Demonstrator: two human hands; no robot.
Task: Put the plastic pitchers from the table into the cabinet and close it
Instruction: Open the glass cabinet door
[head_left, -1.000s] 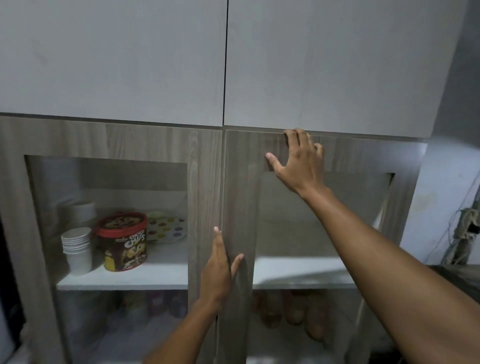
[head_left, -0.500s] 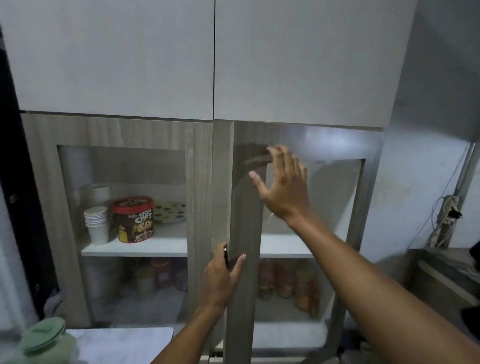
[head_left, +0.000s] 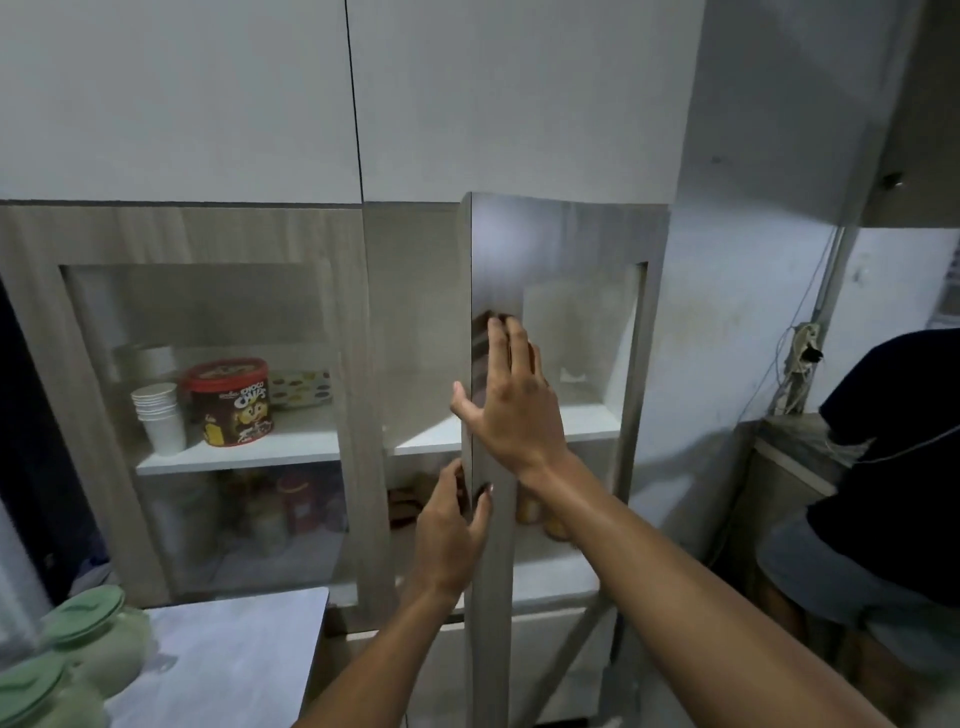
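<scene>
The wood-grain cabinet (head_left: 182, 234) has two glass-paned doors. Its right door (head_left: 493, 597) stands swung out toward me, edge-on. My left hand (head_left: 449, 535) grips that door's free edge, fingers curled behind it and thumb on the front. My right hand (head_left: 511, 405) lies flat on the door's front face higher up, fingers spread. Two pale green plastic pitchers with green lids (head_left: 98, 639) (head_left: 36, 696) stand on the white table (head_left: 234, 660) at the lower left.
Behind the shut left door sit stacked paper cups (head_left: 158, 415), a red Choco Chips tin (head_left: 231, 402) and jars on the shelf below. A person in dark clothes (head_left: 883, 493) stands close at the right. White upper cabinet doors are shut.
The right door has swung from shut to well open toward me. My left hand went from lying flat to gripping its edge; my right hand slid down its face. The view pulled back, showing the pitchers.
</scene>
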